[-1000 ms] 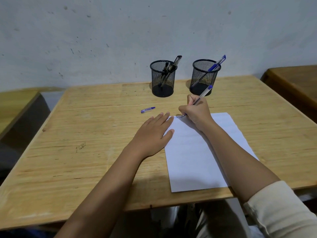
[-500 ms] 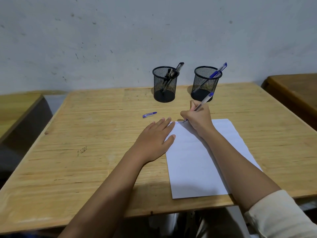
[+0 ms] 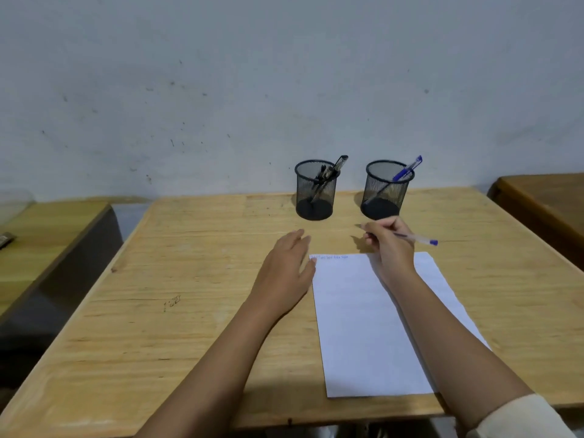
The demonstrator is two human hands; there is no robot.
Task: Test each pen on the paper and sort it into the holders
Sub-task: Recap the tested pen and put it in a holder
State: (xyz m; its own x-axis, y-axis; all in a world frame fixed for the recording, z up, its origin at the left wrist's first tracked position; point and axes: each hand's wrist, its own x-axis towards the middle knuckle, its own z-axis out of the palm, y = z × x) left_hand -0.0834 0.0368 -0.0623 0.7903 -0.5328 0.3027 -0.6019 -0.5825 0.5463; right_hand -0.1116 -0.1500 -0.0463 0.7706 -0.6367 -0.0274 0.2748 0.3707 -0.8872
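I see the right hand [image 3: 390, 245] closed around a pen [image 3: 417, 238], lifted off the paper [image 3: 363, 327] and lying nearly level, its blue end pointing right, just in front of the right holder [image 3: 387, 191]. The left hand [image 3: 286, 270] lies flat with fingers spread, its thumb touching the paper's left edge. My worry is the cap: I cannot find it, and it may sit under the left palm. Dropping the pen in uncapped, or into the wrong holder [image 3: 316, 191], seems the likely slip. The scribbles along the paper's top edge are too faint to read, and the writing tip is hard to make out.
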